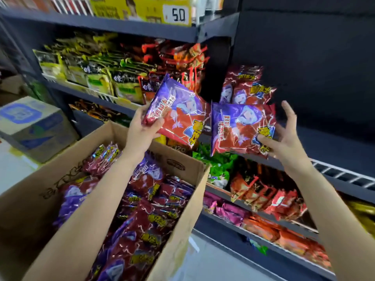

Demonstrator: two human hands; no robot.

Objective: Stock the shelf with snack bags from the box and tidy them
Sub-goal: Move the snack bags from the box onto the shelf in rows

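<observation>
Two hands (142,128) (284,136) each hold a snack bag (178,112); tag (177,14) reads "50".

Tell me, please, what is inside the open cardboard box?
The cardboard box holds many loose red-and-purple snack bags. The left forearm covers some; bags lower in the pile and the box bottom are hidden.

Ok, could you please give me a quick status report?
Left grip holding purple-red snack bag. Right grip pinching second bag at shelf. Brown cardboard box still full. Nothing blocking.
</observation>
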